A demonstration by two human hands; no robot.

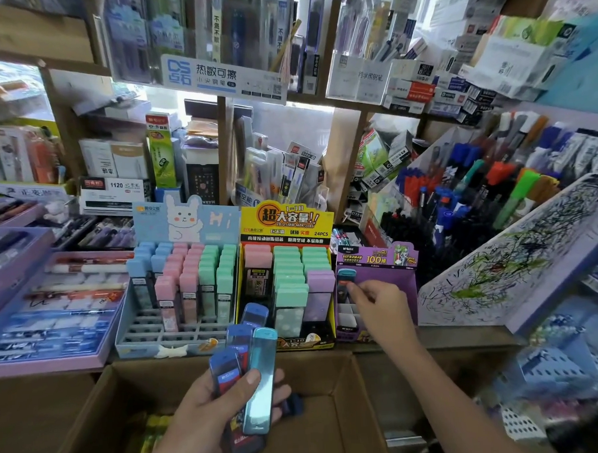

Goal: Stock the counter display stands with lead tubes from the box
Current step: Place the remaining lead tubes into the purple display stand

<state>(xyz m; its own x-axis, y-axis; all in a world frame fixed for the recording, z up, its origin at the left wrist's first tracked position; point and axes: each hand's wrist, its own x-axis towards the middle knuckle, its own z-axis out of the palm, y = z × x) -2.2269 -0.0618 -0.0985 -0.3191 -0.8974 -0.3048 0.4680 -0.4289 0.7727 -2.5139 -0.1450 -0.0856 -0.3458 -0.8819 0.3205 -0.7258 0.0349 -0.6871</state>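
Reaching grip: your right grip is out over the purple stand, its fingertips pinching one teal-capped tube that stands upright in the stand's back left compartment
Holding grip: your left grip is closed round a bundle of lead tubes, with your thumb lying across the front
Bundle count: four tubes show plainly, three dark blue and one teal; a dark blue end pokes out behind your fingers, and you cannot tell whether it is a fifth
Bundle place: above the open box, in front of the middle stand
Box: one cardboard box sits below the bench edge with its flaps spread; the packets inside are too hidden to count
Stands: three on the bench, side by side
Pale blue stand: at the left, six columns of tubes, two blue, two pink and two green; the front rows of slots show open
Yellow stand: in the middle, three columns, pink at the left, green in the centre, green at the right with one purple tube at the front
Purple stand contents: the one pinched tube, with white dividers showing in front of it
Scribble pad: one, tilted, just right of the purple stand
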